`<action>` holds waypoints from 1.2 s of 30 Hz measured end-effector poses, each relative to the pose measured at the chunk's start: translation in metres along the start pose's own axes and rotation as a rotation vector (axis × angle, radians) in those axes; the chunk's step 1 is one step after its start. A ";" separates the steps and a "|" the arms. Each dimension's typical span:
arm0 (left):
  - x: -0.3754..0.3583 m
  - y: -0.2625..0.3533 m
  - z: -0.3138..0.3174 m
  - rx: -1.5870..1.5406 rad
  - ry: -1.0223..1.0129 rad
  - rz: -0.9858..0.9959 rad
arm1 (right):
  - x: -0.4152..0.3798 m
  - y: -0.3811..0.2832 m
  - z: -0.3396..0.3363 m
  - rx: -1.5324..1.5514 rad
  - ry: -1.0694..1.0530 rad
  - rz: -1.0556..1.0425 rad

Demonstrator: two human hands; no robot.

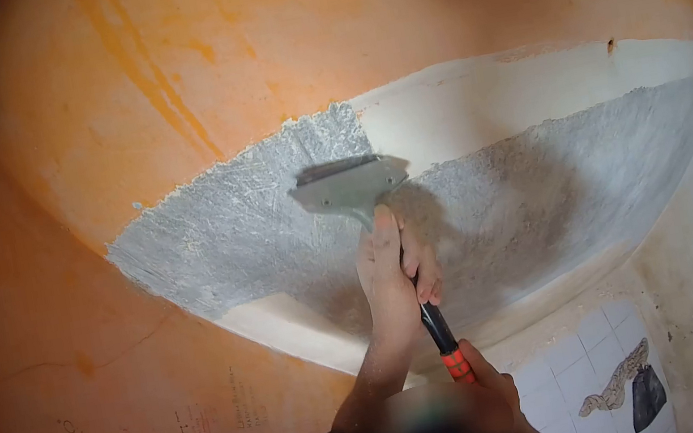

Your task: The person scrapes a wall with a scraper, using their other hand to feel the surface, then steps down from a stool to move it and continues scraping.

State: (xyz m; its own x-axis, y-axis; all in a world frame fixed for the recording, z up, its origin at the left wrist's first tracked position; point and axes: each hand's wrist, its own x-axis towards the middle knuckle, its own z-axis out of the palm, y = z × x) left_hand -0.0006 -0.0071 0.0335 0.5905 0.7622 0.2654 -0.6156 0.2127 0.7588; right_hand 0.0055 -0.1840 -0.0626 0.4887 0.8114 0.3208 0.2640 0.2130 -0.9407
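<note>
Where orange paint meets bare grey plaster, your scraper (351, 187): grey metal blade, black-and-red handle. Left hand (392, 277) gripping high behind the blade; right hand (475, 400) closed around the handle's end.

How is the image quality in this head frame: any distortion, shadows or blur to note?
Head view: strong fisheye bending, with black corners around a round image; the scraper and left hand are sharp and cast a soft shadow to their right on the scraped grey patch; a blurred smear covers the right hand near the bottom edge; lighting on the orange wall is even, without glare.
</note>
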 end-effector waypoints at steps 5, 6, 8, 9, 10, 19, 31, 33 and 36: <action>-0.002 -0.002 -0.005 0.042 0.028 0.014 | -0.003 0.009 0.005 -0.009 -0.028 0.032; -0.003 -0.003 -0.005 0.019 0.006 0.017 | -0.004 0.009 0.005 -0.008 -0.007 0.013; -0.001 0.000 -0.002 0.000 -0.019 0.006 | -0.003 0.005 0.003 -0.002 0.024 0.004; 0.004 0.005 0.003 -0.009 -0.037 0.021 | 0.003 -0.003 -0.001 0.020 0.007 0.036; 0.005 0.007 0.006 -0.022 -0.052 0.039 | 0.005 -0.008 -0.004 0.041 -0.015 0.068; 0.006 0.012 0.013 -0.062 -0.048 0.047 | 0.009 -0.010 -0.006 0.057 0.000 0.037; -0.003 0.006 0.007 -0.083 -0.011 0.022 | -0.002 -0.012 -0.006 0.065 0.005 0.057; -0.001 0.005 0.008 -0.074 0.021 0.023 | 0.001 -0.010 -0.006 0.069 0.014 0.034; 0.007 0.013 0.017 -0.100 -0.045 0.078 | 0.011 -0.022 -0.013 0.030 -0.009 0.046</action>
State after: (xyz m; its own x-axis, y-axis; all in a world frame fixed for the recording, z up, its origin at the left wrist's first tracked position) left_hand 0.0048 -0.0095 0.0552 0.5604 0.7509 0.3495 -0.7080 0.2154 0.6726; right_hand 0.0159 -0.1865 -0.0374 0.4918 0.8257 0.2764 0.2165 0.1916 -0.9573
